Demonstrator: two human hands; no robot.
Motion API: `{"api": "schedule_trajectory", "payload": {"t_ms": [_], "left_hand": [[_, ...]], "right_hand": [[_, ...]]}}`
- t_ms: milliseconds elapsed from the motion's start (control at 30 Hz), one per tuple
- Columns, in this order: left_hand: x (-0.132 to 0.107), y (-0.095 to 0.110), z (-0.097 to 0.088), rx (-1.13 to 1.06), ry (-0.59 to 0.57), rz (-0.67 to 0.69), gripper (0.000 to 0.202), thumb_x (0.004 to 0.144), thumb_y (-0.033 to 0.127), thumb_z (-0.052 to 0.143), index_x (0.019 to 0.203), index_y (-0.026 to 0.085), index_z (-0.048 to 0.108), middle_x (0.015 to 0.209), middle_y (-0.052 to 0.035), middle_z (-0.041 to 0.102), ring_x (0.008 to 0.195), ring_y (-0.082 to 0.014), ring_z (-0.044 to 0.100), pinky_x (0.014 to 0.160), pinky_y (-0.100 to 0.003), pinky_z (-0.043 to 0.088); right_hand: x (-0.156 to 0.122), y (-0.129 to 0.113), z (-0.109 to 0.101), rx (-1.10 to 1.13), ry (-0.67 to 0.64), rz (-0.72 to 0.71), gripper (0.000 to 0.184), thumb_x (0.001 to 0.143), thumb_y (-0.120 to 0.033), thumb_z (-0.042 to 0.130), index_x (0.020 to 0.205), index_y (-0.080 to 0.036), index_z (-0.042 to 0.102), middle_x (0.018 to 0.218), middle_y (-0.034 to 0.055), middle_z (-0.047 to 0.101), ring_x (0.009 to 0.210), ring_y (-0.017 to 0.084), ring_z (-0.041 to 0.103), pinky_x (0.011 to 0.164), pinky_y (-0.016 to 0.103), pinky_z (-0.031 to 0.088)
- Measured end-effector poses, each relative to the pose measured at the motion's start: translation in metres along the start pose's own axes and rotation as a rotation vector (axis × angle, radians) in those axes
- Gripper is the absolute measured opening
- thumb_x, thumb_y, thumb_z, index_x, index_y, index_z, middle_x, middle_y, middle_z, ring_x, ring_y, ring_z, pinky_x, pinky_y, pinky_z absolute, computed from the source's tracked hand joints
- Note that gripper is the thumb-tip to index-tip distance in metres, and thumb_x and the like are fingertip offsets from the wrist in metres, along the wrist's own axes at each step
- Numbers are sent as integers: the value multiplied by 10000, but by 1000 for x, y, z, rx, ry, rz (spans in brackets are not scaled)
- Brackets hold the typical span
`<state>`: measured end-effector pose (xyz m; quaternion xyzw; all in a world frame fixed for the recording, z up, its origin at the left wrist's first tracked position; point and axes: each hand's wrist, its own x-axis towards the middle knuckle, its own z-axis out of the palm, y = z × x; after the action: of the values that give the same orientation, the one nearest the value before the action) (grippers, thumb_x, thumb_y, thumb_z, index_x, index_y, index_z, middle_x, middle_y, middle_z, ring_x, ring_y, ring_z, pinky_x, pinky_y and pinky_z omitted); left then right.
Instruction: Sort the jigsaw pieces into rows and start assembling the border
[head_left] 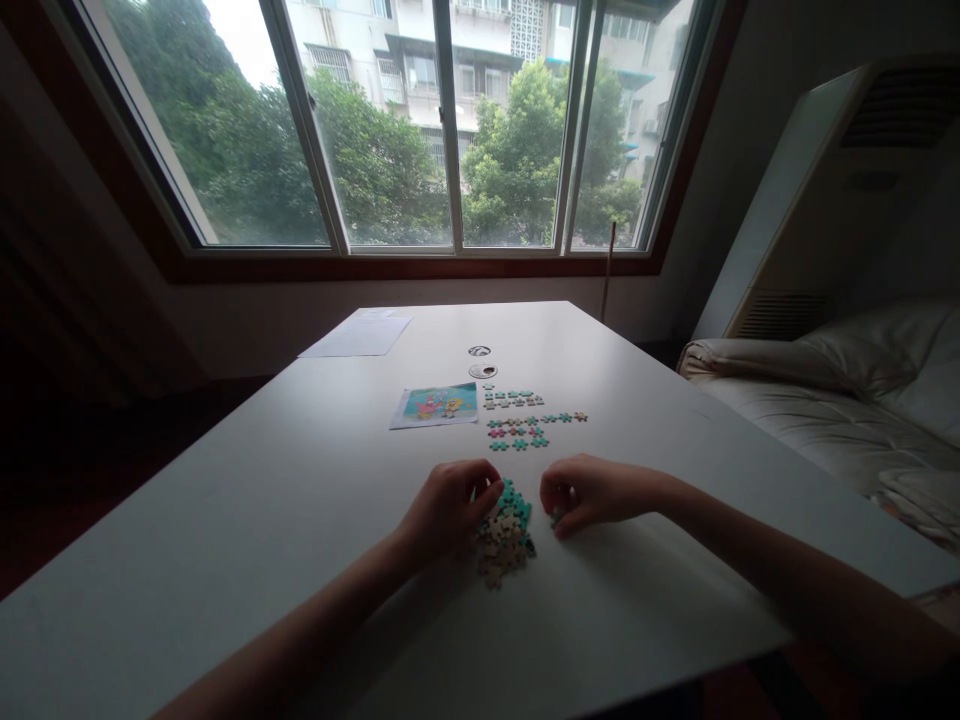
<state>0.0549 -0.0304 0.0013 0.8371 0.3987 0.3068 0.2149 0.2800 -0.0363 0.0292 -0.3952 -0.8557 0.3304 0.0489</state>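
While the left hand [448, 502] curls at a turquoise-and-beige jigsaw heap [505, 538], its grip unclear, the right hand [592, 492] pinches a small greyish piece [555, 518] apart, likely keeping it distinct.

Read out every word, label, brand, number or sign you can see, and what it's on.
No text is readable.
White paper: any print is too faint.
Cartoon picture: no legible lettering.
Puzzle pieces: too small to tell.
Two round patches: markings too small to read.
Vented unit: too dark for any label to show.
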Motion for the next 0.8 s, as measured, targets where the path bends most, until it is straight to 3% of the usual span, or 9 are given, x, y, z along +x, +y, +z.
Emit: {"api": "schedule_trajectory", "payload": {"t_ms": [267,533,700,800], "left_hand": [[0,4,1,10,-3,21,153,775,224,512,697,147,619,539,22,536,497,-91,435,504,-188,343],[-3,9,1,-40,-43,39,196,798,276,519,716,144,639,543,22,535,495,-86,435,500,-186,340],[-2,9,2,-114,-44,2,240,803,312,519,691,134,634,532,24,515,489,-82,398,484,-188,323],[0,8,2,-238,-40,-74,251,797,337,527,705,126,627,551,19,507,500,-86,395,472,-190,317]], "right_hand": [[2,0,-1,94,68,-109,137,693,-256,639,756,-150,581,664,-24,547,592,75,469,526,186,372],[22,-1,19,629,365,-136,235,686,-317,665,799,-142,557,721,13,605,705,119,586,654,267,480],[26,0,24,620,456,-133,231,675,-317,680,775,-141,569,715,16,605,687,116,583,634,259,483],[23,-1,22,505,549,-145,205,724,-333,633,807,-153,580,764,28,616,692,115,573,626,254,477]]}}
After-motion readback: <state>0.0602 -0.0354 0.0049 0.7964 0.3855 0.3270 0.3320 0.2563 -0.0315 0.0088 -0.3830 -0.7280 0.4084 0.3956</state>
